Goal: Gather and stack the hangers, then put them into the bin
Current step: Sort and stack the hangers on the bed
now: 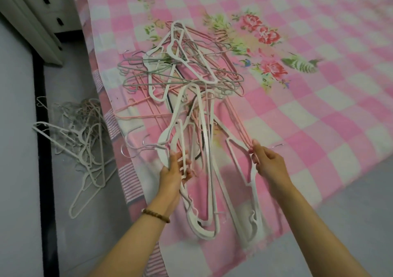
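Note:
A tangled heap of white, pink and grey-green hangers [180,68] lies on the pink checked bedsheet [308,110]. My left hand [174,170] grips a bunch of white hangers [204,191] near their necks; the bunch hangs down toward me. My right hand [268,161] pinches the neck of a white hanger [240,174] together with thin pink hangers [236,119], whose metal hook pokes out to the right. No bin is in view.
A second pile of white and pink hangers [83,140] lies on the grey floor to the left of the bed. A white cabinet [32,14] stands at the top left. A black strip [44,149] runs along the floor.

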